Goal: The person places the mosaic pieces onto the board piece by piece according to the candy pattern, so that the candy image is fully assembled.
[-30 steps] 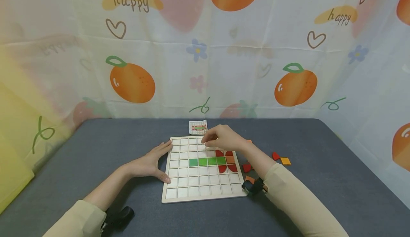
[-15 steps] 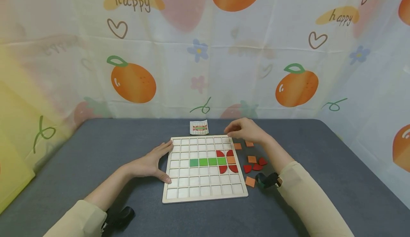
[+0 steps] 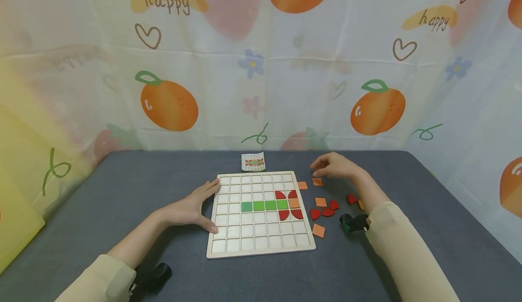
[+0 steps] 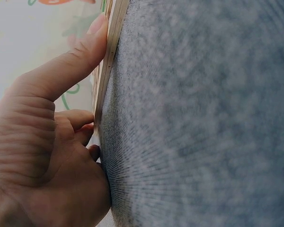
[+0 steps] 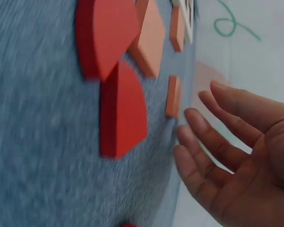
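Observation:
My left hand (image 3: 188, 207) rests at the left edge of a white grid board (image 3: 234, 232), thumb and fingers spread and touching its rim. The left wrist view shows the thumb (image 4: 75, 61) against the board's side (image 4: 111, 52). Set in the grid are a row of green squares (image 3: 258, 206), an orange square (image 3: 294, 203) and several red quarter-circles (image 3: 280, 195). Right of the board my right hand (image 3: 335, 165) hovers with loosely bent fingers and holds nothing. Below it lies an orange square tile (image 3: 317, 182); red quarter-circle pieces (image 5: 125, 113) are nearby in the right wrist view.
A small pattern card (image 3: 253, 162) lies behind the board. More orange tiles (image 3: 318, 231), red pieces (image 3: 327, 211) and a yellow-orange tile (image 3: 361, 205), partly hidden by the right arm, lie on the dark table (image 3: 261, 279). A printed curtain (image 3: 285, 89) hangs behind the table.
My right hand has moved right, from above the upper part of the board to beyond its right edge, over the loose pieces. The left hand and board stay in place.

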`<state>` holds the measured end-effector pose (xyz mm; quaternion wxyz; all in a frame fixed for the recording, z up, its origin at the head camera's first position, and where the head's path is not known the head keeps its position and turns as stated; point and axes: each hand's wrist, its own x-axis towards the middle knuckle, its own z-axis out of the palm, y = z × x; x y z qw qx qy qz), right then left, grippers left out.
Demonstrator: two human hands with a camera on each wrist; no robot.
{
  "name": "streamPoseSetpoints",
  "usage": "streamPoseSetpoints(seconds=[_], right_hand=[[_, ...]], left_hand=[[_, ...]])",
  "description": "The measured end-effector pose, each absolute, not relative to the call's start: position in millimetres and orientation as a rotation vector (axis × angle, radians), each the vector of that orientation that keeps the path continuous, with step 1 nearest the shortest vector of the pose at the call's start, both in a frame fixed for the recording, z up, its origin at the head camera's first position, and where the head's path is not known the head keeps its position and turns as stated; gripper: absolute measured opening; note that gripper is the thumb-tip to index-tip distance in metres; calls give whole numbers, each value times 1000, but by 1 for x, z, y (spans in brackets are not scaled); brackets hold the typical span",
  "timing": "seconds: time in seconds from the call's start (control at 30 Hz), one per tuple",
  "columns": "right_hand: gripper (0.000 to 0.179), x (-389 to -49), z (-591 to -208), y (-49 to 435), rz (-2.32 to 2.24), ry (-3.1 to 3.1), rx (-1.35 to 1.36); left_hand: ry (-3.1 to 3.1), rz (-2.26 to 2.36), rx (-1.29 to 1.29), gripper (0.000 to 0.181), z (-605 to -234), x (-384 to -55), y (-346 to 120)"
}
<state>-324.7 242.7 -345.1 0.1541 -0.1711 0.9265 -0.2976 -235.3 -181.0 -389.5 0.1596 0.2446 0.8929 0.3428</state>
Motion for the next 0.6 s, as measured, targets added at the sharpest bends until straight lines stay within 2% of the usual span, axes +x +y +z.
streamPoseSetpoints(seconds=[0.6], right_hand=[[35,-326,-352,253,-829,2573,-522]], left_hand=[[2566,965,702,123,-388,-234,-179]])
